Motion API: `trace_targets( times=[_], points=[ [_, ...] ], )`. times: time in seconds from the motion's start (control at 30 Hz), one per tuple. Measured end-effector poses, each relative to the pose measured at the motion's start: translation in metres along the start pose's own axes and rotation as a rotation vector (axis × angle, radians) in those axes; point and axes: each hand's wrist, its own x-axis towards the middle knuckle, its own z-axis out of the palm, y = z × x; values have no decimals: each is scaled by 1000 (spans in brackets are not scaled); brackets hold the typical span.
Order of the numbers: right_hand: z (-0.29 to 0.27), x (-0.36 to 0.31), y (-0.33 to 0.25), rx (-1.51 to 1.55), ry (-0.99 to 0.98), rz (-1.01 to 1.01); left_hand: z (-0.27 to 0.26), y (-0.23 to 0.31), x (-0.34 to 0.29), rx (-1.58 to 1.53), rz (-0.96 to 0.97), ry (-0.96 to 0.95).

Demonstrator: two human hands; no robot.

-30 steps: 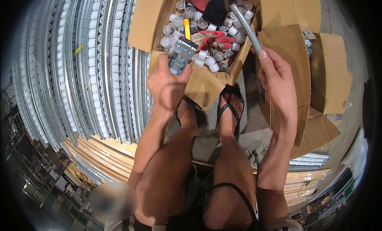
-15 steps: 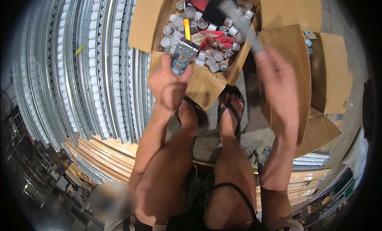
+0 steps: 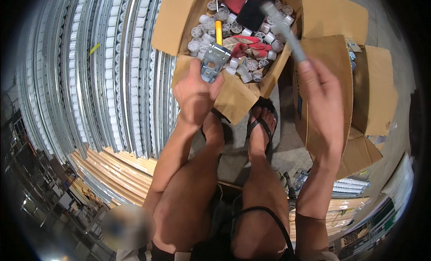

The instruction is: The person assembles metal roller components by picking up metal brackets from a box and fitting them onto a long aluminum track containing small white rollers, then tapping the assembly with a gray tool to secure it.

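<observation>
Silvery metal rails [image 3: 128, 72] set with rows of white wheels fill the far left, lying side by side and bending with the lens, a small yellow strip [image 3: 94, 48] bright among them. Below their near ends run pale tan poles [image 3: 112, 171], packed close together.

Next comes the left hand [image 3: 197, 97], raised in front of the near flap of an open cardboard box [image 3: 176, 25]. Its fingers are bent partway round the lower end of a metal bracket [image 3: 213, 68], thumb on the right side, forefinger on the left — a firm pinch, with the bracket tilted and its upper end free. Just beyond that end a yellow stick [image 3: 218, 33] points up; whether the two touch, I cannot tell. Inside the box lie many white rollers [image 3: 252, 64], a pair of red and grey gloves [image 3: 247, 46] and, farther back, a flat black object [image 3: 252, 14].

Below the box, a foot in a black sandal [image 3: 260, 124] rests on the grey floor [image 3: 285, 146]. Right of that, the right hand [image 3: 322, 88] is closed round the near end of a grey metal rod [image 3: 294, 43], fingers wrapped tight. The rod slants up and left over the box — its far end too blurred to make out. Behind this hand stands a second cardboard box [image 3: 327, 56], flaps spread.
</observation>
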Motion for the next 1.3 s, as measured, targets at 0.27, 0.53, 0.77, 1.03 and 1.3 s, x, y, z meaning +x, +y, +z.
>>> trace_targets(
  times=[0.27,0.53,0.77,1.03,1.3],
  points=[
    [7,1,10,-24,-179,54,-3,-3,0,-23,12,42],
    [-2,14,6,-101,-262,33,5,-12,-11,-64,6,41],
    [11,16,1,-377,-385,-77,4,-23,-14,-86,40,35],
    [5,21,20,-242,-373,81,1,-27,-11,-100,-40,-70],
    [23,18,14,-344,-311,37,0,-30,-13,-41,-115,-245]
  ],
)
